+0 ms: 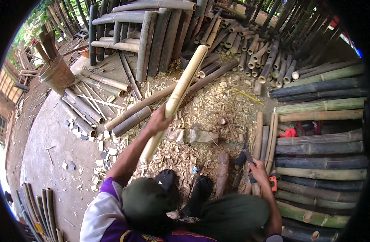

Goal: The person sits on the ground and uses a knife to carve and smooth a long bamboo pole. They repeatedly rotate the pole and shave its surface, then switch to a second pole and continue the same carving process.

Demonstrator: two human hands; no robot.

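Note:
A pale, stripped bamboo pole (pixel 181 86) slants up and away in front of me, its far end raised. My left hand (pixel 157 120) is closed around its lower part. At the right, low beside the bamboo rack, my right hand (pixel 258 171) is closed on a dark-handled tool (pixel 248 155); its blade or working end is hard to make out. Between my hands, a wooden block (pixel 203 137) lies among the bamboo shavings (pixel 181 155). My dark shoes (pixel 202 189) rest below it.
A rack of bamboo poles (pixel 318 174) lines the right, with an orange saw handle (pixel 273 184) at its edge. Cut bamboo lengths (pixel 253 52) are piled at the back, near a bamboo frame (pixel 146 44). A bucket (pixel 58 76) stands far left. A yellow strip (pixel 249 97) lies on the chips.

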